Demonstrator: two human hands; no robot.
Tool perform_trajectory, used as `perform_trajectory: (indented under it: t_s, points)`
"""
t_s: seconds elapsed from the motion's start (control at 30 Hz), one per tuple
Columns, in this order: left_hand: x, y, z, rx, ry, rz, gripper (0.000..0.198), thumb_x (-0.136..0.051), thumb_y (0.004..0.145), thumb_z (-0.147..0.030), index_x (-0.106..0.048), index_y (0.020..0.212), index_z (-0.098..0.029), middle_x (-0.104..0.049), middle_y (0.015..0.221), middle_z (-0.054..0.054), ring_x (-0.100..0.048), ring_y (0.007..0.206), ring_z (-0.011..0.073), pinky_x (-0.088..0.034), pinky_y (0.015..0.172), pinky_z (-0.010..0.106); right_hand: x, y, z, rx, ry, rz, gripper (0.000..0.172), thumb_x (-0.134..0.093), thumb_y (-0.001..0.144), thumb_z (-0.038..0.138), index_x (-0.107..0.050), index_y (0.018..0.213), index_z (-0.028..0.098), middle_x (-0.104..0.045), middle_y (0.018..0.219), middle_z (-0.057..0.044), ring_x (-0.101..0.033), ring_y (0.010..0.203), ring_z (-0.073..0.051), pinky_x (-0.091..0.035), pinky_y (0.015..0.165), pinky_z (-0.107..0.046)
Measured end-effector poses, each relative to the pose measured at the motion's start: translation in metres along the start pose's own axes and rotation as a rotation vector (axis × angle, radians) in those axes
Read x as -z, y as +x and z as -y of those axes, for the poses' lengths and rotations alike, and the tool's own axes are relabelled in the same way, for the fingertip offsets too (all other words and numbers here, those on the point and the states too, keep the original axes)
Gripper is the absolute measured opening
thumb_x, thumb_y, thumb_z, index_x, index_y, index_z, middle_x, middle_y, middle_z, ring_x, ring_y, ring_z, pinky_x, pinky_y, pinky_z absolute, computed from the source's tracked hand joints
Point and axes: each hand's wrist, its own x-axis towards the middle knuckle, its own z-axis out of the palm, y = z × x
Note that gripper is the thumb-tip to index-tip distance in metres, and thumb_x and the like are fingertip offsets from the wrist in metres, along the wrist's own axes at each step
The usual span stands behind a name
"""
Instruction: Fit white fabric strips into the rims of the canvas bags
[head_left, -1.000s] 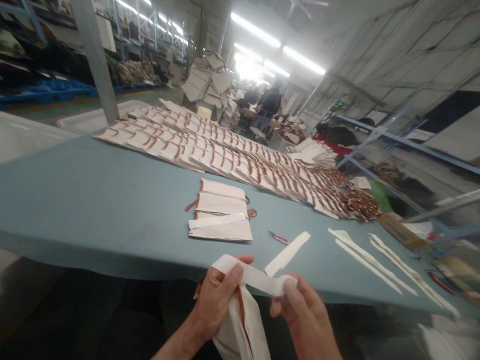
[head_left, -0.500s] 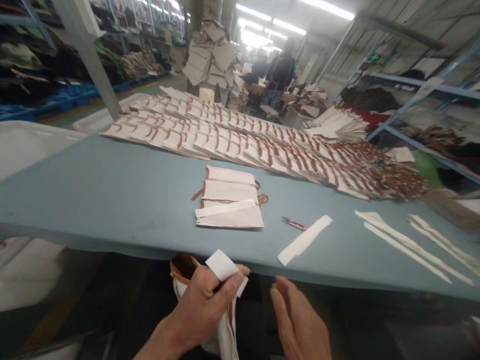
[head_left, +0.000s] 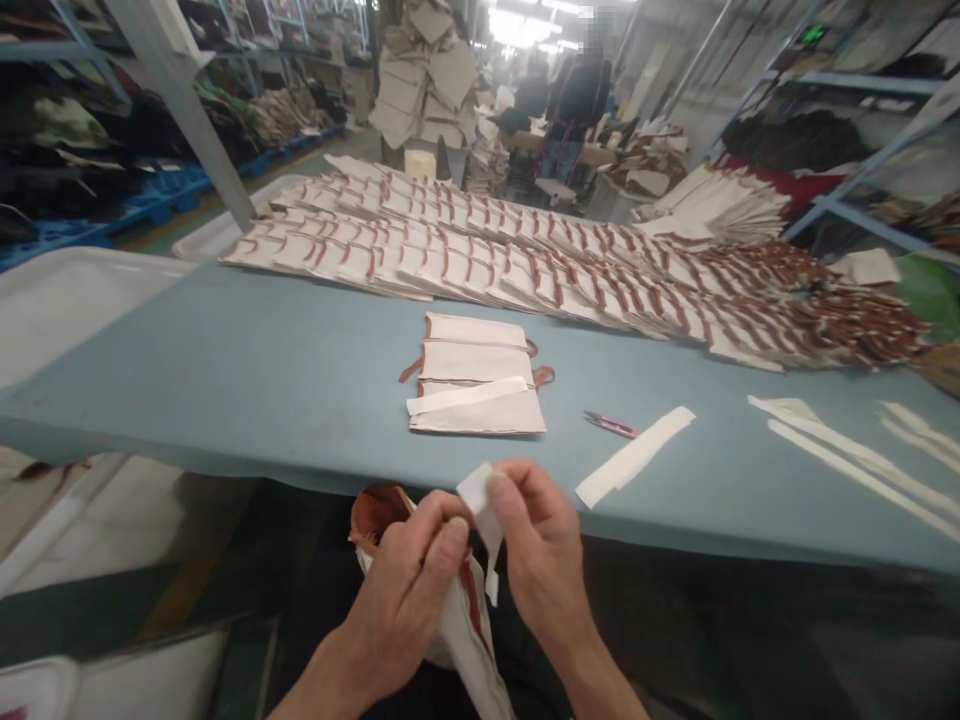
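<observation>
In front of the table edge, a short white strip (head_left: 477, 490) is pinched between the thumb and fingers of my right hand (head_left: 541, 555). My left hand (head_left: 412, 590) is closed at the strip's left side, thumb against fingers; its exact hold is partly hidden. A narrow white tail hangs below, between both hands. Under and behind my left hand is a cream fabric pouch (head_left: 459, 630) with a brown lining, its mouth open toward the table. On the table lie stacked cream pouches (head_left: 476, 360) with brown edging, topped by a white strip (head_left: 465, 397).
Pink-handled thread snips (head_left: 611, 424) lie beside a wide white strip (head_left: 637, 455). Long cream strips (head_left: 847, 465) are farther right on the blue-green table (head_left: 315, 400). Overlapping rows of cream pieces (head_left: 540, 270) line the far side. A person (head_left: 577, 100) stands beyond.
My right hand has moved left and up from beside the pouch and taken hold of the white strip. My left hand still stays by the strip. The view has tilted down slightly.
</observation>
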Motion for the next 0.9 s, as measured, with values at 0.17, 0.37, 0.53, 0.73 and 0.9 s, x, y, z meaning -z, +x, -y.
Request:
perform_trajectory:
  t_s: [0.17, 0.37, 0.53, 0.73, 0.9]
  points:
    - [0.009, -0.011, 0.016, 0.101, -0.052, -0.190, 0.061, -0.035, 0.105, -0.066, -0.049, 0.068, -0.020, -0.047, 0.064, -0.002, -0.043, 0.058, 0.0142, -0.036, 0.057, 0.026, -0.002, -0.005, -0.034, -0.211, 0.173, -0.100, 0.050, -0.066, 0.090, 0.069, -0.055, 0.080, 0.021, -0.045, 0.055, 0.009, -0.038, 0.046, -0.008, -0.033, 0.044, -0.019]
    - [0.018, -0.048, 0.046, 0.376, -0.023, -0.314, 0.068, -0.036, 0.099, -0.078, -0.046, 0.062, -0.021, -0.051, 0.060, 0.000, -0.046, 0.060, 0.0172, -0.038, 0.057, 0.027, -0.023, -0.051, -0.077, -0.456, 0.251, -0.038, 0.055, -0.066, 0.088, 0.073, -0.053, 0.079, 0.020, -0.038, 0.058, 0.009, -0.029, 0.048, -0.007, -0.025, 0.044, -0.018]
    - [0.025, -0.078, 0.045, 0.371, -0.018, -0.150, 0.069, -0.032, 0.102, -0.074, -0.057, 0.067, -0.019, -0.058, 0.064, 0.001, -0.048, 0.060, 0.0170, -0.041, 0.059, 0.027, -0.038, -0.078, -0.079, -0.484, 0.226, 0.121, 0.053, -0.061, 0.091, 0.072, -0.055, 0.081, 0.020, -0.041, 0.057, 0.008, -0.035, 0.048, -0.008, -0.028, 0.044, -0.019]
    - [0.036, -0.087, 0.034, 0.397, 0.095, 0.137, 0.035, -0.056, 0.102, -0.045, -0.077, 0.096, -0.017, -0.077, 0.090, 0.005, -0.068, 0.084, 0.0210, -0.048, 0.079, 0.026, -0.045, -0.088, -0.089, -0.503, 0.225, 0.123, 0.058, -0.058, 0.089, 0.077, -0.052, 0.079, 0.021, -0.040, 0.055, 0.009, -0.034, 0.046, -0.008, -0.028, 0.044, -0.019]
    - [0.040, -0.068, 0.027, 0.355, 0.095, 0.080, 0.036, -0.056, 0.102, -0.043, -0.081, 0.099, -0.017, -0.078, 0.089, 0.006, -0.068, 0.080, 0.0203, -0.050, 0.075, 0.025, -0.030, -0.074, -0.073, -0.468, 0.232, 0.112, 0.056, -0.062, 0.087, 0.075, -0.053, 0.080, 0.021, -0.043, 0.057, 0.008, -0.034, 0.048, -0.009, -0.029, 0.046, -0.020]
